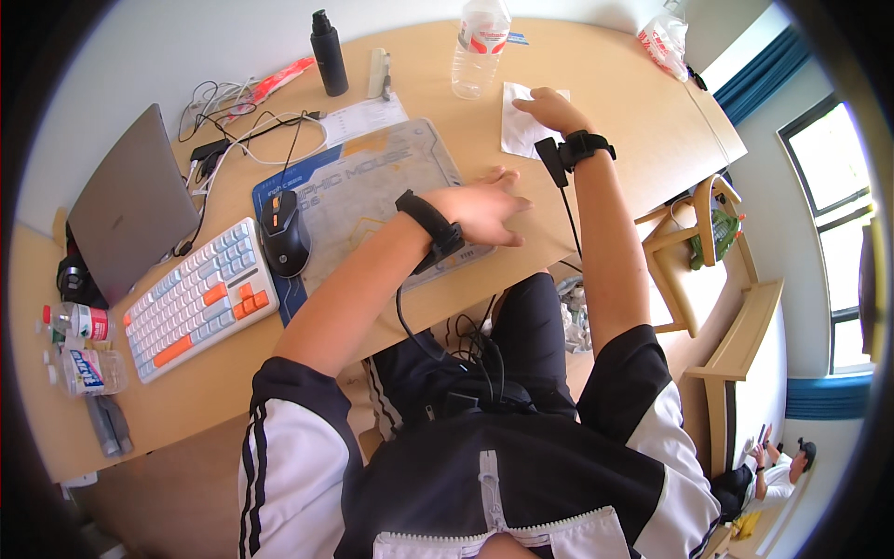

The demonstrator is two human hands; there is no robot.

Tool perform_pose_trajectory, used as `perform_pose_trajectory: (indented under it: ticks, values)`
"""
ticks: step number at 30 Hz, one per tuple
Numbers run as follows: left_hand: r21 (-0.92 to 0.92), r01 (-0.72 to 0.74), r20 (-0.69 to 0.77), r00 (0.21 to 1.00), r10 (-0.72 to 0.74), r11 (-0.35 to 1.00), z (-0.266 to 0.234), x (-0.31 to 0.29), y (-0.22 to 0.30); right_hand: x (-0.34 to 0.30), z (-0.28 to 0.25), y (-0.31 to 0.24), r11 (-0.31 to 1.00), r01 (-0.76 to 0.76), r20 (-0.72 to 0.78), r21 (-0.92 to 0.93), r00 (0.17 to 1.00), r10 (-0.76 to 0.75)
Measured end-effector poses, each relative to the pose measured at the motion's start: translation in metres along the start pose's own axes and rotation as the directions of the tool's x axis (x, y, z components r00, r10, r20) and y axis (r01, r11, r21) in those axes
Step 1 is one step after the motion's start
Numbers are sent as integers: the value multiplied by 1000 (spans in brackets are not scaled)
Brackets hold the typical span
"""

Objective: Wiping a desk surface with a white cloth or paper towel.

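Observation:
My left hand (486,209) reaches over the right edge of a grey and blue mouse pad (372,200), its fingers spread and nothing in them. Farther right, my right hand (556,112) is over a flat white sheet (518,137), perhaps paper or a tissue. Its visible fingers are stretched out and apart; whether they touch the sheet I cannot tell. Each wrist wears a black strap with a small device and cable. A clear plastic bottle (477,61) with a red and white label stands just beyond the sheet.
On the left are a computer mouse (285,233), a white and orange keyboard (205,298), a laptop (135,205) and small bottles (91,371). Behind stand a black bottle (329,56) and tangled cables (219,140). A wooden chair (680,242) is at right; another person (778,475) appears far right.

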State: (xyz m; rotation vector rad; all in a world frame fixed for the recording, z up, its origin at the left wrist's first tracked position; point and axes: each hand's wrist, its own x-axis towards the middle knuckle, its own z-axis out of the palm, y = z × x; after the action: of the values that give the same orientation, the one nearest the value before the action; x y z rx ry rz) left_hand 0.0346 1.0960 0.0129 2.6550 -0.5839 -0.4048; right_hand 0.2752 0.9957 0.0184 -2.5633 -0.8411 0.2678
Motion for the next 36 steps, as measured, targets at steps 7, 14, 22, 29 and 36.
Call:
perform_pose_trajectory:
  ticks: [7, 14, 22, 29, 36]
  values:
    - [-6, -4, -3, 1000, 4, 1000, -2, -2, -2, 11, -1, 11, 950, -54, -26, 308, 998, 65]
    - [-12, -32, 27, 999, 32, 999, 0, 0, -4, -1, 7, 11, 936, 222, 22, -273, 974, -225]
    - [-29, -42, 15, 999, 42, 999, -7, 0, 2, -27, 2, 28, 917, 167, 261, -361, 963, -73]
    - [-34, -53, 39, 998, 54, 998, 0, 4, -4, -128, -9, 38, 853, 339, 300, -396, 926, -229]
    - [-21, 8, 20, 1000, -7, 1000, 2, -1, -4, -217, -10, 55, 884, 266, 203, -386, 959, -200]
